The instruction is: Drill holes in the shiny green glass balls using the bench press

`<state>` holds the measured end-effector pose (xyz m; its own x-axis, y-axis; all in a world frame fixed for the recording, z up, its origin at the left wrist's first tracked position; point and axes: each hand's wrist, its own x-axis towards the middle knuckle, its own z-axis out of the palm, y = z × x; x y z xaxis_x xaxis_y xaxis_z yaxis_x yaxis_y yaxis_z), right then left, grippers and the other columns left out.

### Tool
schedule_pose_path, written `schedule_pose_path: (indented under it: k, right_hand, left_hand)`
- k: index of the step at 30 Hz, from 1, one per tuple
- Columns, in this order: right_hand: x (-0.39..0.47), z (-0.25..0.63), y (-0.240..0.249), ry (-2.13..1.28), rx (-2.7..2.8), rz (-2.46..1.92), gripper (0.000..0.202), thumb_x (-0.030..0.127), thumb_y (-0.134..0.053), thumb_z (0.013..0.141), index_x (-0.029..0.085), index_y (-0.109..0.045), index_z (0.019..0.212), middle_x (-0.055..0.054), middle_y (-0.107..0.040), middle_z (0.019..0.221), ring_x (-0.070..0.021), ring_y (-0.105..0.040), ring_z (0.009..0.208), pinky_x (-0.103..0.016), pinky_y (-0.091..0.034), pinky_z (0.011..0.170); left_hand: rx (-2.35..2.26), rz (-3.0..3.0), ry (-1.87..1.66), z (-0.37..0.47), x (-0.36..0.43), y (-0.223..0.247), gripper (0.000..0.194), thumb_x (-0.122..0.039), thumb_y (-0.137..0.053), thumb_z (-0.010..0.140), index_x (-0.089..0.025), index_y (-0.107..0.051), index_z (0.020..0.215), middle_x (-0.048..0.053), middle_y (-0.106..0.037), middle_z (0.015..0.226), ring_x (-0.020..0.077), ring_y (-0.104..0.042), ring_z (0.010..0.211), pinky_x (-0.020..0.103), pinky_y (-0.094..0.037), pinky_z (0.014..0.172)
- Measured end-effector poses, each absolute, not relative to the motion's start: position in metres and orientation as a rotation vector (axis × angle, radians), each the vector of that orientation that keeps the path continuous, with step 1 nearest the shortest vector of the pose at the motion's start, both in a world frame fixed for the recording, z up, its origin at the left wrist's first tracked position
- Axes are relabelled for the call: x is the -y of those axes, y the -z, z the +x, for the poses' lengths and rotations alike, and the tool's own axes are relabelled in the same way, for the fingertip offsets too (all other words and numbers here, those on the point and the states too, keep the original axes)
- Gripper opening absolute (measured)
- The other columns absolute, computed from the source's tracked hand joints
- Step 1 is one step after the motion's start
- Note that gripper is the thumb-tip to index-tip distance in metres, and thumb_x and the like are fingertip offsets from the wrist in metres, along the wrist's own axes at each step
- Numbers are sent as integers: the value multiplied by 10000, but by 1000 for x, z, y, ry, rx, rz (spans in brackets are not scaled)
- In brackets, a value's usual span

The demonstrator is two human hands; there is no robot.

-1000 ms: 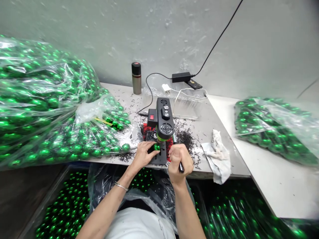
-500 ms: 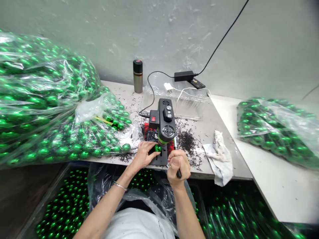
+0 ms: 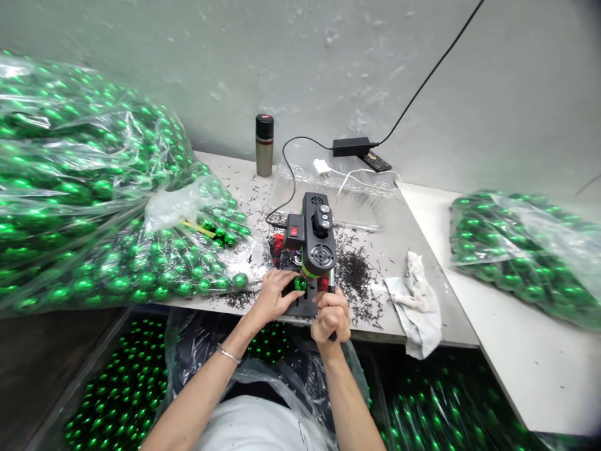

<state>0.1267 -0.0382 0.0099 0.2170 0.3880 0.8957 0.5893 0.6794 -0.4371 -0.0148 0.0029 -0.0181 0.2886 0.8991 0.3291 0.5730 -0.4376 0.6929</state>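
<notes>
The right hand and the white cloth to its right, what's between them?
Scattered black scraps lie on the gray tabletop between the right hand and the white cloth, seen in the head view.

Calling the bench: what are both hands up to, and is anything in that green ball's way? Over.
Left hand: grip on green ball, at black machine. Right hand: grip around lever. Nothing obvious in the way; black scraps litter tabletop.
</notes>
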Motion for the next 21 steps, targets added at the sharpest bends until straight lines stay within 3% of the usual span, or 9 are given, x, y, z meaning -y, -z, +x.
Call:
schedule_pose_path:
  k: [12, 21]
  right_hand:
    - [39, 136, -9, 196, 1588, -892, 304, 239, -351, 1013, 221, -453, 727, 28, -559, 737, -120, -633, 661, -381, -541, 843]
    - [48, 129, -88, -49, 1386, -1085, 303, 221, -425, 998, 214, -497, 704, 17, -541, 672, -111, -528, 580, -266, -413, 555]
  left_hand:
    - [-1271, 2085, -1020, -13, -6, 16, 308, -316, -726, 869, -223, -710, 1162, 95, -745, 1135, 270, -657, 1082, 493, -450, 1052]
    - [-1309, 2062, -1071, -13, 5, 11, 292, -300, -719, 874, -215, -693, 1152, 101, -739, 1131, 278, -655, 1091, 488, -468, 1030]
